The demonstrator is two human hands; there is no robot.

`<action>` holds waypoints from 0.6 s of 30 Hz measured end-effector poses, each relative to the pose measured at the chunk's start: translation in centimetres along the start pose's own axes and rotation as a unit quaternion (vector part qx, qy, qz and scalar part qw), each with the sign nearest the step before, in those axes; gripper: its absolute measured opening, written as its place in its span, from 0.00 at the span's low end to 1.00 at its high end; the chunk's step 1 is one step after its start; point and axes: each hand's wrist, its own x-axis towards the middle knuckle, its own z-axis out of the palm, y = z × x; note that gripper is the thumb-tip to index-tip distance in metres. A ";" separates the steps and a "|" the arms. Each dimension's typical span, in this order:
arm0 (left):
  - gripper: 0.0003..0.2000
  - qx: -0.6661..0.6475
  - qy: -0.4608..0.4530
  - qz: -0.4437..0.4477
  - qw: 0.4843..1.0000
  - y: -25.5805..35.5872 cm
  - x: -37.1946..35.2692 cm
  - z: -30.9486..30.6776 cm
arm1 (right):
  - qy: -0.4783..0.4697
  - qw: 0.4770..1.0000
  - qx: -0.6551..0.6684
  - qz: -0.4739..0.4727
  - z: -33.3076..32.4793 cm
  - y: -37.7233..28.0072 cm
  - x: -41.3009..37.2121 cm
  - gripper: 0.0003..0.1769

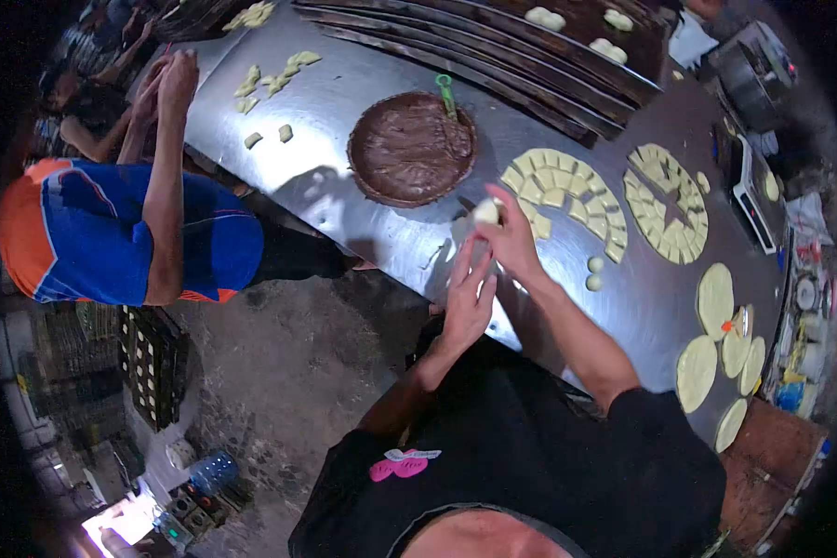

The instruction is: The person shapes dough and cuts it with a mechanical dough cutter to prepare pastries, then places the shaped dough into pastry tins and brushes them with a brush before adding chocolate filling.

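At the far left, one co-worker [121, 228] raises two hands, close together. On the metal table [344, 219], two small dough pieces [270, 137] lie left of one bowl of brown filling [405, 153], with one green-handled utensil [445, 93] in it. The person's left hand [467, 302] is open, fingers extended, just beside the right hand [510, 237], which pinches one pale dough ball [485, 212] over the table, right of the bowl. Farther right come one cut dough arc [567, 186], two small balls [594, 273], one cut dough disc [651, 195] and at least five flat dough rounds [696, 373], some overlapping. Three dough clusters [607, 50] sit on the top tray [577, 33].
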 end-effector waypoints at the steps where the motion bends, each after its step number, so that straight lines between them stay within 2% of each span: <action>1: 0.17 -0.004 0.006 -0.005 1.000 -0.2 0.1 -1.4 | -0.048 0.971 -0.221 -0.081 0.9 -0.8 2.2 0.28; 2: 0.17 -0.009 -0.005 -0.033 0.999 -0.6 0.2 -2.8 | -0.054 0.969 -0.227 -0.079 1.6 -0.6 4.9 0.28; 3: 0.16 -0.013 -0.017 -0.060 0.998 -1.3 0.4 -4.0 | -0.108 0.899 -0.352 -0.238 2.2 -0.2 7.7 0.29; 4: 0.16 -0.028 0.003 -0.054 0.998 -2.2 0.5 -4.8 | -0.159 0.785 -0.458 -0.385 3.0 -0.3 9.3 0.30; 5: 0.15 -0.036 0.007 -0.058 0.998 -3.5 0.4 -5.6 | -0.165 0.783 -0.460 -0.384 3.7 -0.2 10.4 0.30; 7: 0.14 -0.040 0.021 -0.078 0.996 -5.3 0.1 -7.2 | -0.320 0.668 -0.623 -0.252 5.5 -0.9 11.9 0.27; 9: 0.13 -0.028 0.029 -0.096 0.995 -6.0 -0.1 -9.1 | -0.367 0.653 -0.610 -0.258 5.1 0.2 13.6 0.24; 11: 0.12 -0.069 0.027 -0.199 0.977 -6.0 -0.5 -10.8 | -0.377 0.750 -0.518 -0.166 5.2 0.1 14.4 0.24; 12: 0.12 -0.045 0.058 -0.141 0.987 -6.9 -0.6 -10.9 | -0.381 0.772 -0.497 -0.109 5.6 -1.7 14.3 0.25; 13: 0.12 -0.049 0.057 -0.142 0.987 -7.6 -0.7 -10.6 | -0.381 0.771 -0.499 -0.106 5.6 -1.5 14.2 0.25; 15: 0.12 -0.102 0.055 -0.177 0.977 -8.4 -0.5 -10.4 | -0.348 0.710 -0.594 -0.148 5.8 -1.0 13.4 0.25; 16: 0.12 -0.103 0.054 -0.177 0.977 -9.0 -0.3 -9.9 | -0.386 0.657 -0.636 -0.126 6.1 -1.5 13.1 0.27; 17: 0.12 -0.156 0.033 -0.207 0.965 -9.8 0.1 -9.0 | -0.385 0.657 -0.636 -0.125 6.0 -1.0 13.2 0.27; 18: 0.13 -0.208 0.014 -0.236 0.949 -10.1 0.6 -8.3 | -0.367 0.705 -0.586 -0.158 5.8 0.0 13.4 0.26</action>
